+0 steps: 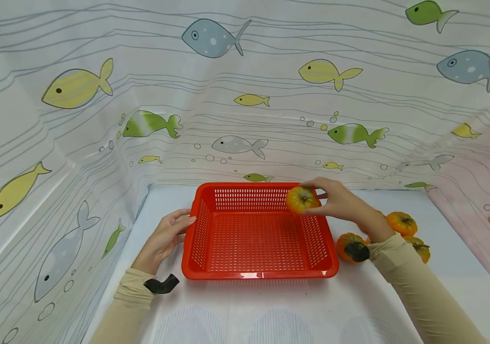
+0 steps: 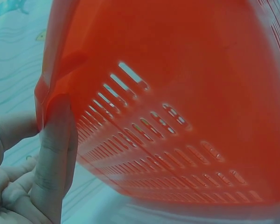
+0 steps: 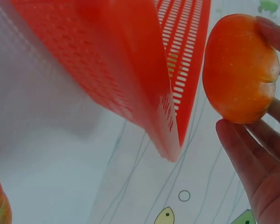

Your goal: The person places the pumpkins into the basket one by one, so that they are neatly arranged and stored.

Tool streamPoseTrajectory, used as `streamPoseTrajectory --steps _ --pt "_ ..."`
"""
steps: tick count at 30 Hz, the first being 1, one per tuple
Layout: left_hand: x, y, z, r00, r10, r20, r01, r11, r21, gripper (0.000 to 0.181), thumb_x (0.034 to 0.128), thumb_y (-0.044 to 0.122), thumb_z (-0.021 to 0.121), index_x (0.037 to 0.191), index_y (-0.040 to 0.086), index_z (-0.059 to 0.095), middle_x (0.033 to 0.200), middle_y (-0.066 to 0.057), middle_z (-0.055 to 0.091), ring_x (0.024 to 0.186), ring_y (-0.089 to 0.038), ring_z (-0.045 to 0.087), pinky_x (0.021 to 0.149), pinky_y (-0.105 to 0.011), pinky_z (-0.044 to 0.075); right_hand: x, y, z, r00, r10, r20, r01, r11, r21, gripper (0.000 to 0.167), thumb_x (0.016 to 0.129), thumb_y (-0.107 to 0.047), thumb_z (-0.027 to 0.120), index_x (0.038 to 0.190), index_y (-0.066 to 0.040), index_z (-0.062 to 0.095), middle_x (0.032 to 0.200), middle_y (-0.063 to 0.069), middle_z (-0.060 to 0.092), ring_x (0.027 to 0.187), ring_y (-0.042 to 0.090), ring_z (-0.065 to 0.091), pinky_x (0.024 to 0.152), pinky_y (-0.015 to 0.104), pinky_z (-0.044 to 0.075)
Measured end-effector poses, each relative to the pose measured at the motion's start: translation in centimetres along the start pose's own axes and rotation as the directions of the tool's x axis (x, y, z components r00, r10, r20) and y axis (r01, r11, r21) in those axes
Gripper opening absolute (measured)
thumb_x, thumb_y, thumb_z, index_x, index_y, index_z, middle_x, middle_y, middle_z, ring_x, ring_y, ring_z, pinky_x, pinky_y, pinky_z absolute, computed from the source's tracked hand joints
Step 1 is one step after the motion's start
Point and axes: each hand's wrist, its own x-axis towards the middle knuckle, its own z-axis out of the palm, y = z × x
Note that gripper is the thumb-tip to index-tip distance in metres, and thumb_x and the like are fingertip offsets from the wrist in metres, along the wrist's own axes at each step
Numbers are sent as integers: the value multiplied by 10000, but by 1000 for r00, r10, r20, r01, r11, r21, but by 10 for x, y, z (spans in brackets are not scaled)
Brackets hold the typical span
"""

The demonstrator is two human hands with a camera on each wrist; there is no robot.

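A red plastic basket [image 1: 257, 276] with slotted walls lies on the table. My left hand [image 1: 168, 237] grips its left rim; in the left wrist view, fingers [image 2: 53, 158] press against the outer wall under the rim [image 2: 43, 95]. Over the basket's back right corner, my right hand [image 1: 335, 199] holds an orange-yellow small pumpkin [image 1: 301, 199] with greenish streaks. From the right wrist view, thumb and fingertips clasp this pumpkin [image 3: 240, 70] at its sides, apart from the basket wall [image 3: 130, 70]. No fruit shows inside the basket.
More small pumpkins lie right of the basket: one near its wall [image 1: 345, 243], another farther back [image 1: 401, 223], and one partly behind the right sleeve [image 1: 419, 248]. A white fish-patterned sheet [image 1: 236, 165] walls the back and sides. Dark straps [image 1: 161, 284] show near the wrists.
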Motion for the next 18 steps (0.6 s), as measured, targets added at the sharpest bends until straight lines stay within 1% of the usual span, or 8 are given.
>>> streamPoseTrajectory --steps 5,10,12,18 --pt "-1 1 0 1000 3 -1 -3 1000 -10 476 1033 180 643 1413 -9 429 986 50 730 844 -80 732 728 -270 645 7 -8 5 1000 -18 4 18 999 -38 710 797 -324 907 1390 -72 610 1347 121 652 1194 285 626 958 510 605" --pt "-2 1 0 1000 7 12 -7 1000 -12 525 1035 177 639 1444 -43 393 1002 51 726 855 -68 728 720 -251 640 16 -17 11 999 -46 16 47 997 -63 685 804 -312 903 1382 -73 624 1315 122 666 1130 273 631 921 469 604" --pt "-2 1 0 1000 7 22 -7 1000 -12 548 1038 177 634 1461 -53 372 1023 49 725 867 -66 728 720 -244 638 20 -21 13 999 -47 24 48 997 -64 682 800 -313 906 1377 -78 629 1317 117 669 1137 272 629 929 467 601" --pt "-1 1 0 1000 3 15 -2 1000 -17 529 1040 170 630 1457 -39 381 1056 41 729 869 -70 733 709 -243 638 33 -29 22 997 -65 47 69 995 -77 686 796 -329 907 1372 -77 635 1330 95 682 1176 258 631 980 452 585"
